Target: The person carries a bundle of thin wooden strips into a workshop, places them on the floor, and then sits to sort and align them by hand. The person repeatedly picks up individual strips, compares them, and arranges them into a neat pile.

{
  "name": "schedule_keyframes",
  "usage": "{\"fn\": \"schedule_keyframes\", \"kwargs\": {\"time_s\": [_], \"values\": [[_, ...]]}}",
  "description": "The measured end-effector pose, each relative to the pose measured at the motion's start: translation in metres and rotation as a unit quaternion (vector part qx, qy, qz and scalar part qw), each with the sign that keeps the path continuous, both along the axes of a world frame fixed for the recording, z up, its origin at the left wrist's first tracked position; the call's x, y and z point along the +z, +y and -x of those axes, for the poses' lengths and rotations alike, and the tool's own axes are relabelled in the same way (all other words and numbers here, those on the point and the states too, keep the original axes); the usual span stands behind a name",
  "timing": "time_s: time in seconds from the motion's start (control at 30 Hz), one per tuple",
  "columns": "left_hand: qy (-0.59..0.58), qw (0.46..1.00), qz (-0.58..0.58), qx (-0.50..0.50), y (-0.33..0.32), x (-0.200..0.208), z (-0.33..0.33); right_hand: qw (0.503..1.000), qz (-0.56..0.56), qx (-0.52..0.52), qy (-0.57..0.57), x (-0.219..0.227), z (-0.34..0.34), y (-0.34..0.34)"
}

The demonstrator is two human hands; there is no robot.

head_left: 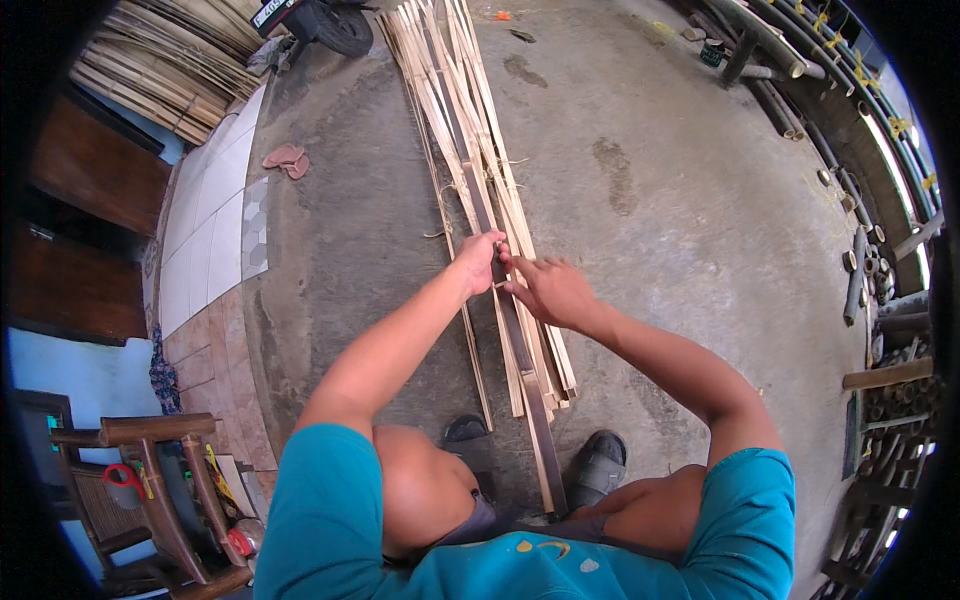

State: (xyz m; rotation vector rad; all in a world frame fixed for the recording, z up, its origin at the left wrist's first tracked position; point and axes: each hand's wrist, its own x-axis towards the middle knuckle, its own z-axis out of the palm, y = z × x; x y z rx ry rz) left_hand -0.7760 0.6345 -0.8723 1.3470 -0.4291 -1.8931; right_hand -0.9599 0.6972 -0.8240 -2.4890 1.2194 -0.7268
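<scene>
A long dark-skinned bamboo strip [513, 335] runs lengthwise in front of me, its near end between my feet. My left hand [478, 262] is closed round it at about mid-length. Just to the right, my right hand [555, 293] has its fingers apart, with thumb and forefinger at the strip's edge; whether they touch it I cannot tell. Beneath lies a loose bundle of pale split bamboo strips [552, 352], fanned out toward the far end. One thin strip [473, 345] lies apart along the bundle's left side.
A bamboo chair [160, 430] with red-handled scissors [124, 480] stands at lower left. Pink sandals [287, 160] lie on the concrete floor [690, 240]. More strips [160, 75] and a motorbike wheel [343, 32] are at far left. Bamboo poles [765, 40] line the right side.
</scene>
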Motion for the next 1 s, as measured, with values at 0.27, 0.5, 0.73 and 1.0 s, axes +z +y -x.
{"fn": "schedule_keyframes", "kwargs": {"time_s": [0.27, 0.5, 0.73, 1.0], "values": [[-0.036, 0.999, -0.004, 0.017, 0.014, 0.008, -0.006, 0.703, -0.696, 0.108, -0.101, -0.021, 0.001, -0.012], [-0.062, 0.998, 0.027, 0.019, 0.011, -0.004, 0.002, 0.892, -0.443, 0.078, -0.048, -0.007, 0.007, -0.037], [0.015, 0.999, 0.000, -0.044, 0.006, 0.017, 0.071, 0.891, -0.382, 0.192, 0.152, -0.089, 0.085, -0.052], [-0.039, 0.998, 0.047, 0.008, 0.001, 0.035, 0.024, 0.833, -0.512, 0.180, 0.110, -0.008, 0.036, -0.021]]}}
